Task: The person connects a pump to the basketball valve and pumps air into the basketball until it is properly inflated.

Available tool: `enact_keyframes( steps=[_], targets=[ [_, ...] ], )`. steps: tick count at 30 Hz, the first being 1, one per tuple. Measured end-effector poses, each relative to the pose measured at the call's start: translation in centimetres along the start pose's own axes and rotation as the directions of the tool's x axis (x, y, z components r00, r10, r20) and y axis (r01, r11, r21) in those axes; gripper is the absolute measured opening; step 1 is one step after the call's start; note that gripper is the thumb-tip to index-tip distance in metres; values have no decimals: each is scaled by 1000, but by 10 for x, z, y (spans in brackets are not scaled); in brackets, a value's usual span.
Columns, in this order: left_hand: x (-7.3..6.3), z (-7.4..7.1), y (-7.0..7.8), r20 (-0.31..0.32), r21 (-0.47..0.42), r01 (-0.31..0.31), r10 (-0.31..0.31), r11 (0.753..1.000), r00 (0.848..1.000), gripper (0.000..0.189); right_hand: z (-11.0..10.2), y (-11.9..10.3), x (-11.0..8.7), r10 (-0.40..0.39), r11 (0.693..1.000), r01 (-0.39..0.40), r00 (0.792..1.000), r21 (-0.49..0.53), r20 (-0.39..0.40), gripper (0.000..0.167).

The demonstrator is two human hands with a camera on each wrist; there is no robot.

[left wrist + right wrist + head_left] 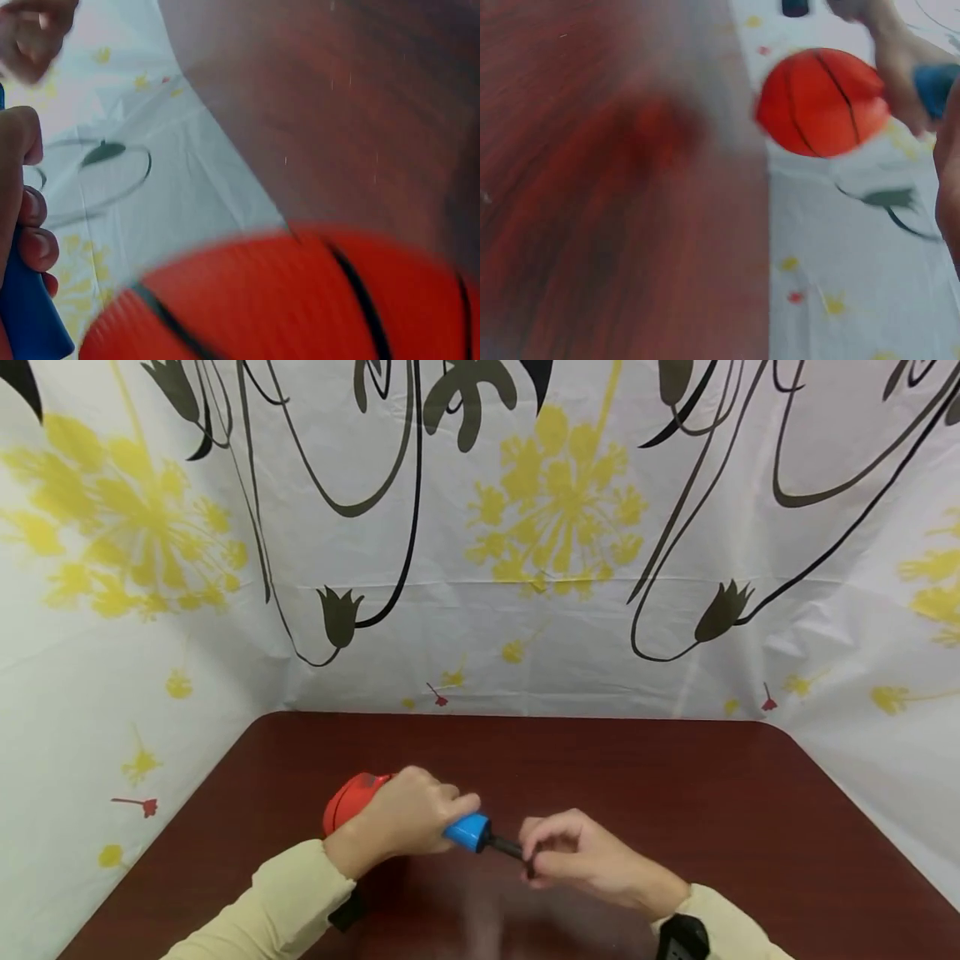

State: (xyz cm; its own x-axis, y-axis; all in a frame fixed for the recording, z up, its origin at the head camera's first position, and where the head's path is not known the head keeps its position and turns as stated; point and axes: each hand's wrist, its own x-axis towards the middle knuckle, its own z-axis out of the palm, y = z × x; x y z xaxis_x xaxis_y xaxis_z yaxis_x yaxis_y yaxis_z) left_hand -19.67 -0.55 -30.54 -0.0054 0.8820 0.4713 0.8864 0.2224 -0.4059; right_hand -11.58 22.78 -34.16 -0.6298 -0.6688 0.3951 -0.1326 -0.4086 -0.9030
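Note:
My left hand (408, 810) grips the blue barrel of a hand pump (468, 832), its fingers wrapped round it in the left wrist view. A black rod (506, 847) sticks out of the barrel's right end. At the rod's far end, my right hand (592, 860) holds the dark handle between curled fingers and thumb; the handle is mostly hidden. Beyond the left hand is a red ball (351, 802) with black lines like a small basketball (821, 101). Whether the pump's other end is joined to the ball is hidden behind the hand.
Both hands are above a dark reddish-brown table (600, 760) with rounded far corners. A white cloth with yellow, grey and red flower prints (480, 635) hangs behind it and along both sides. The ball's blurred reflection shows on the tabletop in the right wrist view.

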Motion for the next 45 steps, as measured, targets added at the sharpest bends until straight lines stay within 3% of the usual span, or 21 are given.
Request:
enact_keyframes(
  steps=[3,7,14,19,23,27,29,33,37,41,45],
  targets=[
    [-5,-1,-5,-46,0,43,-43,999,998,30,-7,-12,-18,-27,997,23,998,68,58,24],
    [-6,-2,-6,-69,26,64,-62,998,996,30,-9,-18,-29,-23,994,21,999,106,22,21],
    [11,2,7,-67,32,37,-35,999,997,24,4,8,8,-89,995,93,992,37,-84,18],
    [7,2,7,-61,26,59,-58,998,996,28,8,2,10,2,999,3,990,40,-143,22],
    [-1,0,2,-76,15,64,-63,998,995,30,1,-16,-14,48,992,-40,997,120,-64,23],
    [-6,-2,-4,-98,22,72,-69,997,993,32,-9,-25,-33,-2,977,-3,1000,215,20,23],
    [-3,-2,-4,-98,26,64,-61,998,993,31,-11,-21,-32,-56,968,43,997,249,49,24],
    [10,-1,4,-87,44,21,-17,999,996,24,-9,2,-11,-130,971,112,989,210,75,21],
    [18,-1,10,-39,84,-4,8,996,999,23,-3,16,5,-50,984,53,999,170,-19,19],
    [20,1,10,-5,73,8,-8,997,1000,26,-1,8,1,11,989,7,993,145,-119,22],
    [15,2,6,-36,35,21,-20,999,999,28,-5,-12,-15,20,990,-13,999,144,-47,24]
  ],
)
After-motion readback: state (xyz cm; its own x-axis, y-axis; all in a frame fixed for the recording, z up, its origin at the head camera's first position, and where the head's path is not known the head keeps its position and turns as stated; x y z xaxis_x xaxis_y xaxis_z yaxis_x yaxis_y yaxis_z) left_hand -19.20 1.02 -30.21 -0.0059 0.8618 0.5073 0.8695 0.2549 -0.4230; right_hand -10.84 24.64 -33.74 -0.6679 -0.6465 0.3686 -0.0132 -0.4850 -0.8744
